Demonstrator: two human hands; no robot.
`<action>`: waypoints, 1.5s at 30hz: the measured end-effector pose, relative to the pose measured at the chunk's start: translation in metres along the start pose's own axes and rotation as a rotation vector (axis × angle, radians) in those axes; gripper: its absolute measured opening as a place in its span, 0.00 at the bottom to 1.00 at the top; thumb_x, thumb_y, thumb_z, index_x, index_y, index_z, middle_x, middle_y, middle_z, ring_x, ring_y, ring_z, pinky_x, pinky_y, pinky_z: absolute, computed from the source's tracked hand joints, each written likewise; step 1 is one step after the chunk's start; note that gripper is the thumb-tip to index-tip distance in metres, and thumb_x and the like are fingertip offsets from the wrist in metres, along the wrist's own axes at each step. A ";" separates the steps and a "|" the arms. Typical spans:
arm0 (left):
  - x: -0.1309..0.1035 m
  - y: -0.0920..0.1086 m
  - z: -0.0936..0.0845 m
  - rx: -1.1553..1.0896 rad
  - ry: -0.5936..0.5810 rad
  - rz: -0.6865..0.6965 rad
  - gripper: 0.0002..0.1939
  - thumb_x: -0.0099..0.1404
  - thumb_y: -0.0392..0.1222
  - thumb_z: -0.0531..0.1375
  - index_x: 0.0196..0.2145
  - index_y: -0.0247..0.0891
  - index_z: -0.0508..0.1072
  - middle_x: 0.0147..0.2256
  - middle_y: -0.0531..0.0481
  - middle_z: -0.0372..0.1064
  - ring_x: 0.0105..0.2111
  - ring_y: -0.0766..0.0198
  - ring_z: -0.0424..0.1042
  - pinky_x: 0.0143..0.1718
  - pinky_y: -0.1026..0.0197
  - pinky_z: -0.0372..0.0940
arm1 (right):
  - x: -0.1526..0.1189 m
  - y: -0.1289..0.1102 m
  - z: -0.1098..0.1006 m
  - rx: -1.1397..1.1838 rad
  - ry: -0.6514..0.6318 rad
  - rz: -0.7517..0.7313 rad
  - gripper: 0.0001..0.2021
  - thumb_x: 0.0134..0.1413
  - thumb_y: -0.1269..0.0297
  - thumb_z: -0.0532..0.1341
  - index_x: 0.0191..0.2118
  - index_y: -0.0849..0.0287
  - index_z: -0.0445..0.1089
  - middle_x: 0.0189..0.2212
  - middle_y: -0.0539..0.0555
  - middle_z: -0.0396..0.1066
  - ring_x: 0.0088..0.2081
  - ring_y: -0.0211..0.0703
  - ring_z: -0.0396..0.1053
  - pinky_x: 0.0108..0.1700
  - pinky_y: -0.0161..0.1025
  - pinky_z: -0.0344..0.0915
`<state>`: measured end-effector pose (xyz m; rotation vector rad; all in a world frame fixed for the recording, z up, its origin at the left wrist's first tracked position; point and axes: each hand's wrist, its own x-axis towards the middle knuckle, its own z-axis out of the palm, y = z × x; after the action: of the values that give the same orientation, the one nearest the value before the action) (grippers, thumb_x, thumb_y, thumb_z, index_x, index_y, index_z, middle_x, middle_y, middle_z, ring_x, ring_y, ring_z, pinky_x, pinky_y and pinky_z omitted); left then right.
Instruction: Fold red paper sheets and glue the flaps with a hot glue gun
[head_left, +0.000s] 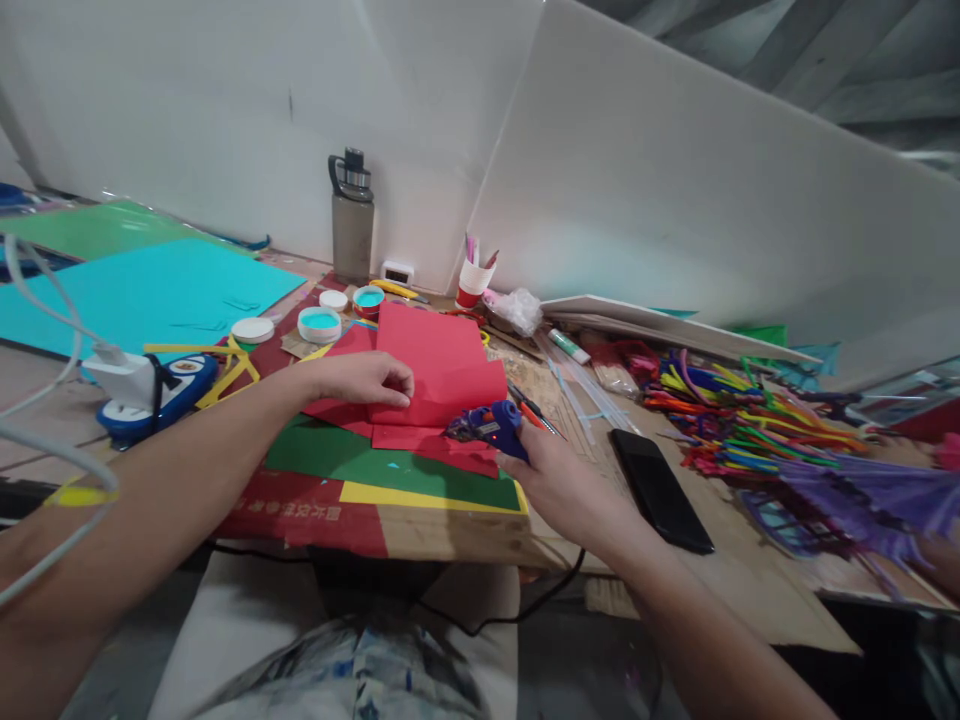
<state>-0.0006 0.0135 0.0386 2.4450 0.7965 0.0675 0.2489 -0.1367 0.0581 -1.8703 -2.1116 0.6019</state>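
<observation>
My right hand grips a blue hot glue gun, its nozzle pointing left over a strip of red paper. A small red light glows on the gun. My left hand lies over a folded red paper sheet, its fingers curled in and thumb near the index finger; whatever they pinch is hidden. Beneath the red sheets lies dark green paper, with yellow paper showing at the table's front edge.
Left stand a blue power strip with a white charger, and open tubs of turquoise paint. A bottle and a pen cup stand behind. Right are glue sticks, a black phone and pipe cleaners.
</observation>
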 end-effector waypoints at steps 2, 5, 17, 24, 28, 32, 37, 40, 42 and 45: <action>0.000 -0.001 0.000 -0.003 0.001 -0.001 0.10 0.59 0.45 0.56 0.33 0.36 0.71 0.31 0.53 0.70 0.31 0.66 0.67 0.31 0.66 0.56 | -0.002 0.009 -0.003 0.006 0.017 0.001 0.11 0.58 0.62 0.54 0.44 0.59 0.66 0.39 0.58 0.71 0.40 0.47 0.68 0.38 0.39 0.60; 0.000 -0.001 0.000 -0.011 -0.001 -0.007 0.10 0.59 0.46 0.56 0.33 0.36 0.71 0.31 0.53 0.70 0.30 0.66 0.66 0.31 0.66 0.56 | -0.008 0.024 -0.010 -0.016 0.049 0.043 0.13 0.58 0.59 0.53 0.45 0.58 0.67 0.39 0.58 0.72 0.41 0.49 0.68 0.40 0.40 0.61; -0.001 0.007 -0.003 0.011 -0.002 -0.023 0.09 0.59 0.44 0.56 0.32 0.36 0.71 0.30 0.53 0.70 0.29 0.68 0.65 0.31 0.67 0.56 | -0.009 0.028 -0.013 -0.081 0.097 0.140 0.13 0.58 0.58 0.53 0.41 0.60 0.69 0.34 0.58 0.72 0.35 0.47 0.69 0.34 0.37 0.58; -0.002 0.006 -0.003 0.013 0.000 -0.018 0.10 0.59 0.46 0.56 0.32 0.36 0.71 0.31 0.53 0.70 0.30 0.67 0.66 0.31 0.66 0.56 | -0.007 0.030 -0.012 -0.036 0.102 0.108 0.12 0.57 0.59 0.54 0.42 0.60 0.68 0.37 0.59 0.73 0.38 0.48 0.69 0.36 0.39 0.60; -0.001 0.005 -0.002 0.018 -0.001 0.000 0.10 0.59 0.46 0.56 0.32 0.36 0.70 0.30 0.53 0.70 0.29 0.67 0.65 0.30 0.67 0.56 | -0.012 0.042 -0.020 -0.065 0.136 0.181 0.12 0.57 0.61 0.55 0.43 0.59 0.69 0.35 0.59 0.73 0.38 0.50 0.70 0.36 0.39 0.61; -0.001 0.005 -0.002 0.009 0.000 -0.006 0.11 0.59 0.46 0.56 0.32 0.36 0.71 0.30 0.53 0.70 0.29 0.67 0.65 0.31 0.66 0.56 | -0.017 0.043 -0.021 -0.086 0.141 0.197 0.13 0.57 0.60 0.55 0.45 0.60 0.68 0.35 0.59 0.73 0.37 0.50 0.70 0.35 0.38 0.60; -0.002 0.005 -0.003 0.010 -0.002 -0.004 0.11 0.60 0.46 0.56 0.32 0.35 0.71 0.31 0.52 0.70 0.30 0.67 0.66 0.31 0.67 0.56 | -0.022 0.035 -0.017 -0.058 0.094 0.147 0.13 0.58 0.58 0.54 0.44 0.59 0.68 0.36 0.58 0.73 0.39 0.50 0.70 0.36 0.38 0.61; -0.002 0.006 -0.003 0.015 0.000 -0.004 0.10 0.60 0.45 0.56 0.32 0.36 0.71 0.31 0.52 0.70 0.30 0.67 0.65 0.31 0.67 0.56 | -0.022 0.034 -0.015 -0.009 0.076 0.123 0.13 0.58 0.57 0.53 0.44 0.59 0.67 0.37 0.58 0.73 0.38 0.49 0.70 0.36 0.38 0.60; -0.002 0.007 -0.003 0.016 -0.002 -0.006 0.10 0.60 0.45 0.56 0.33 0.36 0.71 0.31 0.53 0.70 0.30 0.67 0.66 0.31 0.67 0.56 | -0.022 0.036 -0.013 0.019 0.073 0.108 0.13 0.58 0.57 0.53 0.43 0.59 0.67 0.37 0.57 0.73 0.39 0.48 0.69 0.36 0.38 0.61; -0.002 0.008 -0.003 0.017 -0.012 -0.007 0.10 0.60 0.45 0.56 0.33 0.36 0.71 0.31 0.53 0.70 0.30 0.67 0.66 0.31 0.67 0.56 | -0.019 0.036 -0.008 0.039 0.073 0.097 0.13 0.58 0.56 0.53 0.40 0.59 0.67 0.37 0.57 0.72 0.38 0.48 0.69 0.36 0.39 0.61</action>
<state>0.0008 0.0086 0.0457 2.4568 0.8032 0.0440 0.2873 -0.1511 0.0497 -1.9521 -1.9596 0.5823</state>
